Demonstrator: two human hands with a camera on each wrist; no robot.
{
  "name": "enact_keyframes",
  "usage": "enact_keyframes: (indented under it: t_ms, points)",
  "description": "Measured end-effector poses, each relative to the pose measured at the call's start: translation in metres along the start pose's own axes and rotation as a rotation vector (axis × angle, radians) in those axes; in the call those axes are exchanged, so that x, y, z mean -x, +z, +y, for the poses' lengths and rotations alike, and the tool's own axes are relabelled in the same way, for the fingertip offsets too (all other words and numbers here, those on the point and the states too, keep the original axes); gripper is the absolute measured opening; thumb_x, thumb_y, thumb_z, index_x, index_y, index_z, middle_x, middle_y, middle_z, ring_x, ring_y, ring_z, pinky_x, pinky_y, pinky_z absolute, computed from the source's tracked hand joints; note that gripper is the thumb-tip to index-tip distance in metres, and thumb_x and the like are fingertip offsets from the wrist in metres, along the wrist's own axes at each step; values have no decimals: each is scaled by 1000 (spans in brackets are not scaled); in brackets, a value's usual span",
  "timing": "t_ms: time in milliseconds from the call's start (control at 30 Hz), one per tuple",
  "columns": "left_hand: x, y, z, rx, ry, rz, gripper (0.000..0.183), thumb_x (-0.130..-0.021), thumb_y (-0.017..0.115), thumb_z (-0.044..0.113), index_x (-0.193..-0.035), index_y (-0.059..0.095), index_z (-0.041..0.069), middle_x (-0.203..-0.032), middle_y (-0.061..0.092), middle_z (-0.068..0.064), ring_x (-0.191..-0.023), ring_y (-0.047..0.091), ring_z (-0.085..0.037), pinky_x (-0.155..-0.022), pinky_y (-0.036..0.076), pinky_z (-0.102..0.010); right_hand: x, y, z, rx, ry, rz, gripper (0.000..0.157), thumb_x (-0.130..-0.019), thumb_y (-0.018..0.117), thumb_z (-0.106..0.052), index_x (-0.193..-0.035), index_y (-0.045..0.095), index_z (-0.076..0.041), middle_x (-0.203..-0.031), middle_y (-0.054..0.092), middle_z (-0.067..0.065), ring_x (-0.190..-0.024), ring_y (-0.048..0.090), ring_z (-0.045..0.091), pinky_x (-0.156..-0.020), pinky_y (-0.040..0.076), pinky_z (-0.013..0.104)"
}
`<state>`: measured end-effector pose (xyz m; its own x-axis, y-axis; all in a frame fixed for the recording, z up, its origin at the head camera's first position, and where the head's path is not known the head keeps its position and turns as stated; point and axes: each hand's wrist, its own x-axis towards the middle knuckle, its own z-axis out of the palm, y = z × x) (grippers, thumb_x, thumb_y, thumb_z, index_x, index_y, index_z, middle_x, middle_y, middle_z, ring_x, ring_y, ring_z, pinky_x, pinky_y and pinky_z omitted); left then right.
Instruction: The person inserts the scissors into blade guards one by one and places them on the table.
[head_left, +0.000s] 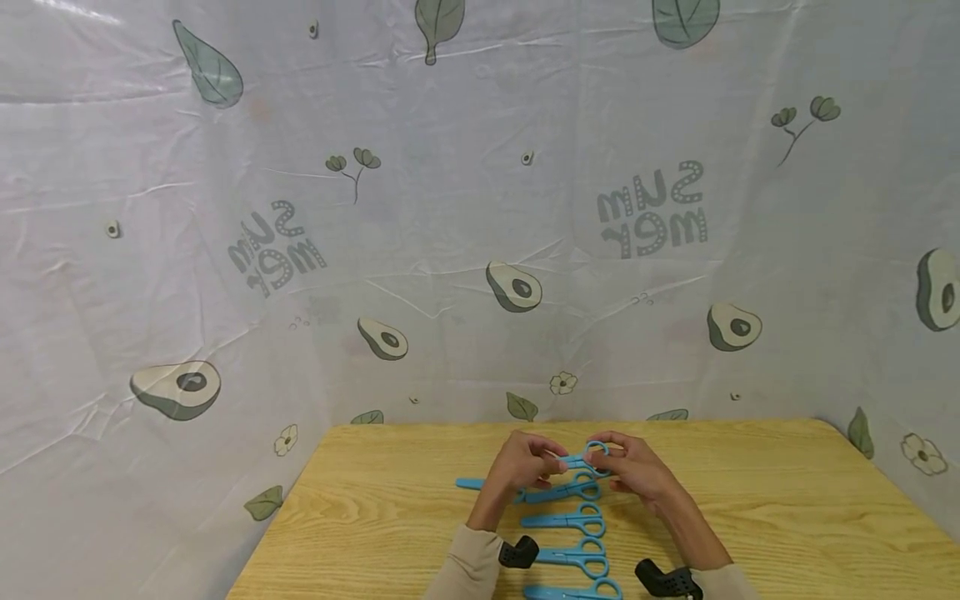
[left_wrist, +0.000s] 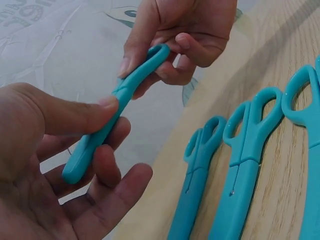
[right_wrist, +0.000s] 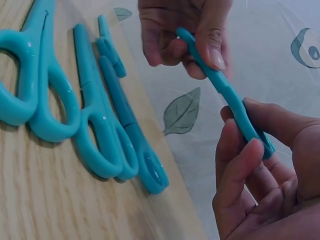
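Both hands hold one pair of blue scissors [head_left: 574,462] above the far part of the table. My left hand [head_left: 527,461] pinches the blade end between thumb and fingers, and the blades look covered by a blue sheath [left_wrist: 82,155]. At the other end, my right hand [head_left: 636,468] grips the finger loops [right_wrist: 265,146]. Below the hands, several like scissors [head_left: 555,522] lie in a column, loops to the right, tips to the left. One more pair [head_left: 469,483] points left, partly hidden behind the left hand and wrist.
The wooden table [head_left: 375,517] extends to both sides of the column. Behind it hangs a pale curtain [head_left: 450,350] printed with avocados and leaves. A black wrist camera [head_left: 519,552] on the left sleeve overlaps part of one scissors pair in the head view.
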<state>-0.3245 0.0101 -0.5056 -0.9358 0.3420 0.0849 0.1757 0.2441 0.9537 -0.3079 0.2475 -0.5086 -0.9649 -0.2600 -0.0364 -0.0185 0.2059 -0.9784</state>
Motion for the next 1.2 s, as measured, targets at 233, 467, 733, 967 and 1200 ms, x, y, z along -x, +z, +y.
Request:
enact_keyframes:
  t_ms: [233, 467, 733, 967, 1200]
  points:
    - [-3, -4, 2, 0, 4, -34, 16, -98, 80, 15, -111, 83, 8, -86, 76, 0, -78, 75, -33, -68, 66, -33, -1, -4, -2, -20, 15, 16, 61, -107, 70, -33, -152, 50, 1, -96, 74, -3, -91, 68, 13, -75, 59, 32]
    - [-1, -8, 2, 0, -16, -23, 21, -99, 80, 19, -115, 82, 7, -98, 78, -16, -77, 71, -26, -71, 66, -35, -3, -1, -1, -45, 37, 37, 62, -106, 70, -34, -153, 50, 0, -95, 73, -3, -90, 70, 14, -73, 60, 29]
    - [-2, -11, 2, 8, -33, -25, 23, -100, 79, 23, -115, 82, 7, -101, 79, -18, -82, 73, -29, -73, 67, -36, -5, -6, -1, -44, 44, 30, 62, -107, 69, -35, -154, 49, 0, -98, 73, -2, -93, 69, 16, -76, 60, 32]
    - [-3, -21, 3, 12, -47, -12, 26, -100, 78, 24, -118, 81, 5, -99, 80, -5, -90, 74, -33, -77, 67, -40, -7, -16, 0, -83, 43, 32, 65, -108, 68, -33, -158, 44, 2, -102, 76, -3, -94, 75, 11, -77, 62, 27]
    - [-3, -37, -3, 40, -53, -5, 39, -102, 75, 26, -132, 73, 1, -116, 78, -11, -109, 73, -47, -85, 66, -45, -7, -29, 4, -102, 42, 61, 67, -108, 68, -33, -160, 41, 0, -110, 73, -2, -99, 76, 10, -76, 62, 25]
